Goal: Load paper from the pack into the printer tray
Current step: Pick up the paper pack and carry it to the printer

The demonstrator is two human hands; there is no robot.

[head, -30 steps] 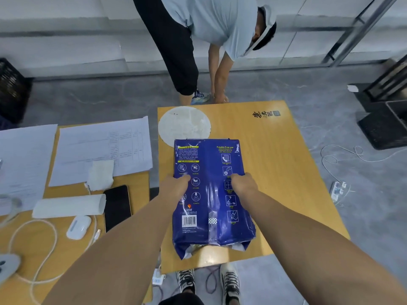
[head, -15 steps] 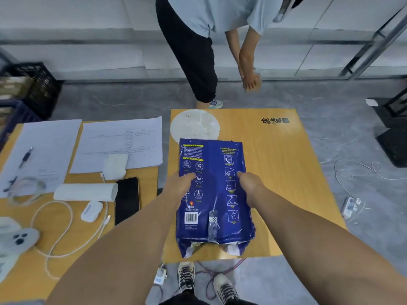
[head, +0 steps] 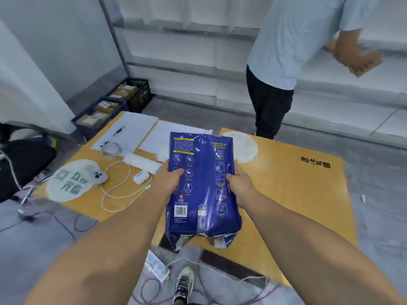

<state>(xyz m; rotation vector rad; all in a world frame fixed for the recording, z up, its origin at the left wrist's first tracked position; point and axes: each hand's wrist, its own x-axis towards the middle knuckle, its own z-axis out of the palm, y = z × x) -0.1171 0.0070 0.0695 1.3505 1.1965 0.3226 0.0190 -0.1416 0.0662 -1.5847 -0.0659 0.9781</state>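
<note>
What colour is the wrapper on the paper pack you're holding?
Dark blue glossy paper pack wrapper, printed with white icons, yellow text and a barcode; seen in the head view.

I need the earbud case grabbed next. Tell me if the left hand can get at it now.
Probably not yet: the left hand grips the paper pack together with the right hand. The case lies uncovered just left of it.

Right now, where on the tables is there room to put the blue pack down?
The right table is bare between the white round sticker and the black logo. The left table is crowded: papers, white cable, earbuds case.
</note>
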